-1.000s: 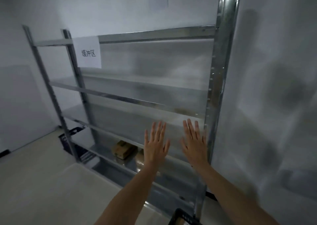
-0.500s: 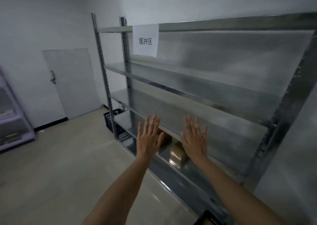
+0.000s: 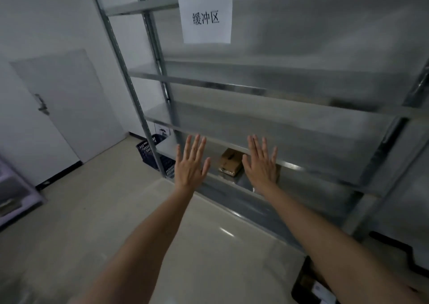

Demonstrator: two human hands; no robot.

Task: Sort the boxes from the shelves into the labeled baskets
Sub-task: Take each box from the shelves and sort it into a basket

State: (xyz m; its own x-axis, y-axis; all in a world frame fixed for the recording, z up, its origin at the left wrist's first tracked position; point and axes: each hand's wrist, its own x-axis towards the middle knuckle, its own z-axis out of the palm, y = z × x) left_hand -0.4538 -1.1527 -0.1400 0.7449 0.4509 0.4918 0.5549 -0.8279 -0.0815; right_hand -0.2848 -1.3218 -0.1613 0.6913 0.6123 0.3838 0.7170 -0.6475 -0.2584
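Cardboard, brown and taped, is all that shows of the load: one box (image 3: 229, 162) sits on a low shelf (image 3: 234, 183), just beyond and between the two hands. Something brown peeps out behind the right hand (image 3: 261, 164), perhaps a second box; I cannot tell. Both hands are raised with fingers spread apart, palms toward the rack (image 3: 148, 108), holding nothing; the left hand (image 3: 191, 164) hangs just left of the box. Shelves above the hands look bare, so most of the sorting seems done, with this low shelf left. A dark basket (image 3: 148, 150) stands on the floor beyond the left hand, another (image 3: 311, 282) below the right forearm. The box looks small, intact and light.
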